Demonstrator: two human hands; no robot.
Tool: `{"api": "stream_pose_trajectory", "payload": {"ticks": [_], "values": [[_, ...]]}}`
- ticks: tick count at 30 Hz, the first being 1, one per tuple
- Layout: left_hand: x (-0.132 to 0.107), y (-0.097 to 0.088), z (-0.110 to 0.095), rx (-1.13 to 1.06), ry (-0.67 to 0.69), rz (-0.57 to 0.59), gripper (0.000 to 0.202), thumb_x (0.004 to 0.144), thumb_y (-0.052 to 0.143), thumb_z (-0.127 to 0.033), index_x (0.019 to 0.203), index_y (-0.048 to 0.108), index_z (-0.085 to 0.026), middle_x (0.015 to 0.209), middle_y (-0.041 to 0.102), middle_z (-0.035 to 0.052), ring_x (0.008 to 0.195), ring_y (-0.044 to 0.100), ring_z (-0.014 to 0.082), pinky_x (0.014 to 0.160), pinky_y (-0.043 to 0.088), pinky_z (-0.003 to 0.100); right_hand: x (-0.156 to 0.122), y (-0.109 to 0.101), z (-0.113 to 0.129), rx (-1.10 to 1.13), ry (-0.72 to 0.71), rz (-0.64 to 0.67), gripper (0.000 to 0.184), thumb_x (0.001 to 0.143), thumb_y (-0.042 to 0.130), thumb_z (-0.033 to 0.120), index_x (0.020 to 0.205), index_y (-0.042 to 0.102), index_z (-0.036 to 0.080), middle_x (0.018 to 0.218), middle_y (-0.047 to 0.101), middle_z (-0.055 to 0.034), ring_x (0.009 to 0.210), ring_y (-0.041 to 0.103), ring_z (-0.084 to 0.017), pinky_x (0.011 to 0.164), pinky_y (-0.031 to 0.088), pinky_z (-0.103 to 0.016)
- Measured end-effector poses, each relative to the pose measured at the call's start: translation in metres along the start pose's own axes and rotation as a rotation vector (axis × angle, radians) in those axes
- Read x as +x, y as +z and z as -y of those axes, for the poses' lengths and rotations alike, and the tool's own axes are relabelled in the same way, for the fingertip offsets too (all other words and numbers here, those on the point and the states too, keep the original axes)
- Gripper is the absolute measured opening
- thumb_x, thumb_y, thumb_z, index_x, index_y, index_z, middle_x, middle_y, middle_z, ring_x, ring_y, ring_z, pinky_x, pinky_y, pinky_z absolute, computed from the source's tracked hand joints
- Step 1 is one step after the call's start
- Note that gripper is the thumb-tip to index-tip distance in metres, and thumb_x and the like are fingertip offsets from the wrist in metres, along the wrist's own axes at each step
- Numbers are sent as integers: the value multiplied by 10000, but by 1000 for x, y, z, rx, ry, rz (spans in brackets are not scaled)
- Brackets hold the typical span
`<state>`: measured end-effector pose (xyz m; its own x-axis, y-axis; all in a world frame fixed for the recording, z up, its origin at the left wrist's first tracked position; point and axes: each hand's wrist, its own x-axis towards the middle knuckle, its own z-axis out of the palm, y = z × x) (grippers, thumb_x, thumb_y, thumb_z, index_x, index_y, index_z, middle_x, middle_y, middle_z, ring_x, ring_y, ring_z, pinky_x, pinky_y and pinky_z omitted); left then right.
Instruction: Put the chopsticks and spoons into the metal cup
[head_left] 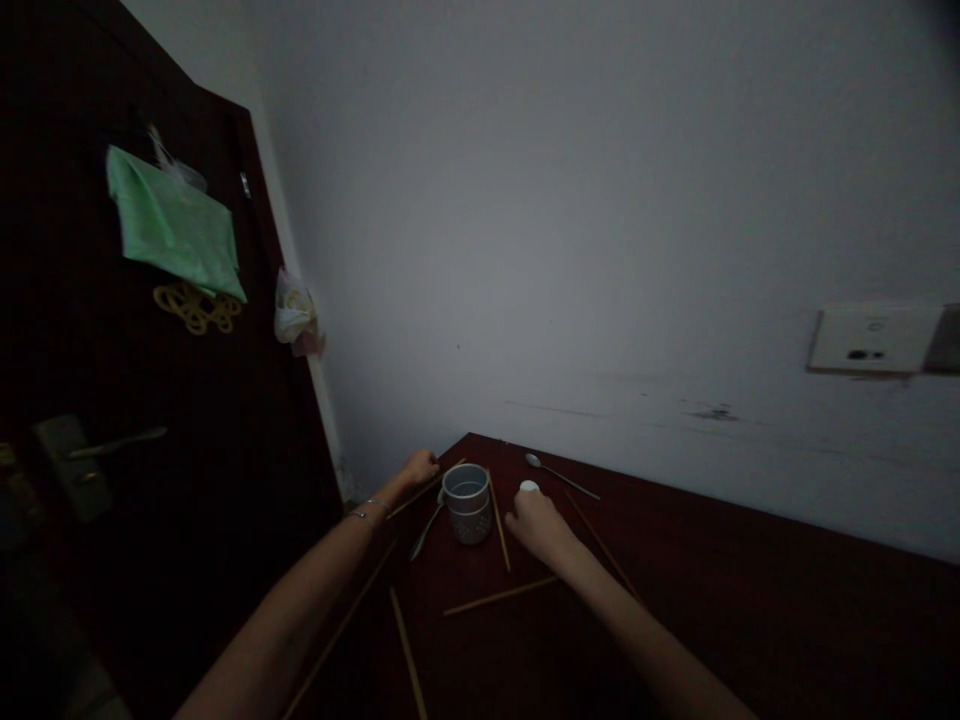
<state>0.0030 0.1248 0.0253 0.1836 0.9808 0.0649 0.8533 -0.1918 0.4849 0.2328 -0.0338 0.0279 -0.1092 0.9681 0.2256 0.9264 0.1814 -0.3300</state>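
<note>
A grey metal cup with an open top and a patterned lower side stands upright on the dark red table. Left of it my left hand is closed beside a wooden chopstick; its fingers are mostly hidden, so I cannot make out what they hold. Right of the cup my right hand is curled around a small thing with a white round top, most of it hidden by the hand. One metal spoon leans or lies against the cup's left side. Another spoon lies beyond my right hand.
Several more chopsticks lie scattered on the table, around the cup and under my arms. A pale wall rises behind, with a socket plate at right. At left is a dark door with a handle and a hanging green cloth.
</note>
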Motion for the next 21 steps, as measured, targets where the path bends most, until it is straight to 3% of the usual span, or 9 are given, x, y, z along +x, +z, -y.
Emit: {"api": "stream_pose_trajectory", "payload": {"ticks": [4, 7, 10, 12, 17, 21], "values": [[3, -24, -16, -13, 13, 80, 243, 721, 478, -292, 738, 635, -107, 562, 589, 18, 447, 478, 94, 463, 389, 203, -1, -20, -28, 5, 31, -28, 204, 771, 474, 224, 792, 639, 105, 847, 655, -163, 812, 627, -233, 658, 421, -262], [-7, -45, -35, -96, 43, 321, 376, 749, 457, -446, 904, 612, -140, 604, 626, 27, 393, 444, 81, 425, 386, 206, -2, -33, -54, 63, 49, -30, 234, 765, 450, 223, 741, 660, 121, 784, 668, -139, 753, 632, -206, 618, 404, -238], [-22, -60, -50, -118, 48, 601, 466, 709, 489, -554, 927, 612, -161, 648, 650, 48, 406, 468, 90, 413, 387, 211, -4, -41, -86, 94, 80, -61, 251, 748, 442, 237, 711, 663, 124, 727, 668, -119, 679, 626, -189, 573, 387, -234], [-32, -63, -56, -106, 39, 680, 437, 697, 523, -537, 907, 621, -167, 650, 652, 48, 410, 484, 95, 410, 388, 214, -7, -44, -110, 111, 90, -69, 255, 731, 438, 233, 677, 665, 128, 682, 664, -102, 655, 621, -185, 583, 387, -237], [-39, -55, -56, -209, 87, 616, 265, 714, 549, -383, 820, 643, -159, 554, 608, 9, 393, 478, 84, 409, 381, 205, -21, -57, -175, 176, 162, -125, 259, 708, 440, 255, 656, 663, 132, 603, 651, -76, 586, 609, -184, 555, 384, -249], [-36, -49, -55, -261, 165, 517, 174, 707, 528, -261, 737, 649, -139, 444, 532, -19, 376, 456, 76, 408, 372, 194, -38, -64, -234, 247, 341, -110, 263, 685, 470, 323, 593, 639, 144, 443, 583, -50, 432, 560, -168, 470, 381, -251]]}}
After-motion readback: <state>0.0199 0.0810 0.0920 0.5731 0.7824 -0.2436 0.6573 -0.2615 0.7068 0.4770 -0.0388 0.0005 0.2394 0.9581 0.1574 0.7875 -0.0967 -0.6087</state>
